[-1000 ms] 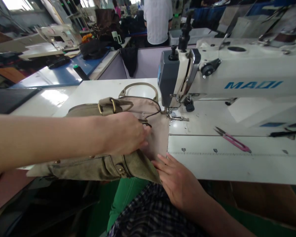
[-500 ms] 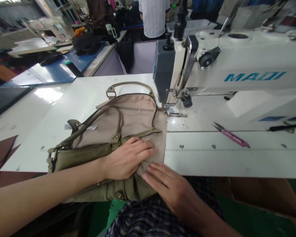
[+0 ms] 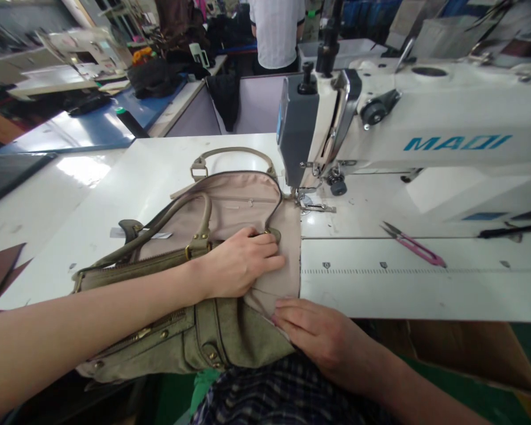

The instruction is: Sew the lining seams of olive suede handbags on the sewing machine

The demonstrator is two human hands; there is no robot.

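An olive green handbag (image 3: 168, 330) with a beige lining (image 3: 243, 203) lies opened on the white sewing table (image 3: 128, 177), its right edge by the presser foot (image 3: 312, 205) of the white sewing machine (image 3: 425, 124). My left hand (image 3: 241, 262) presses flat on the lining near the zip, fingers stretched out and slightly bent. My right hand (image 3: 318, 333) lies at the table's front edge, fingertips on the lining's lower corner, fingers extended. Neither hand grips anything.
Pink thread snips (image 3: 413, 242) lie on the machine bed to the right. A person in a white shirt (image 3: 277, 29) stands at the back. Other sewing stations, dark fabric (image 3: 153, 77) and a blue tabletop (image 3: 92, 127) fill the far left.
The bag's flap was laid open, showing the lining. My left hand slid down onto the lining, then forward toward the zip. My right hand shifted slightly along the lower edge.
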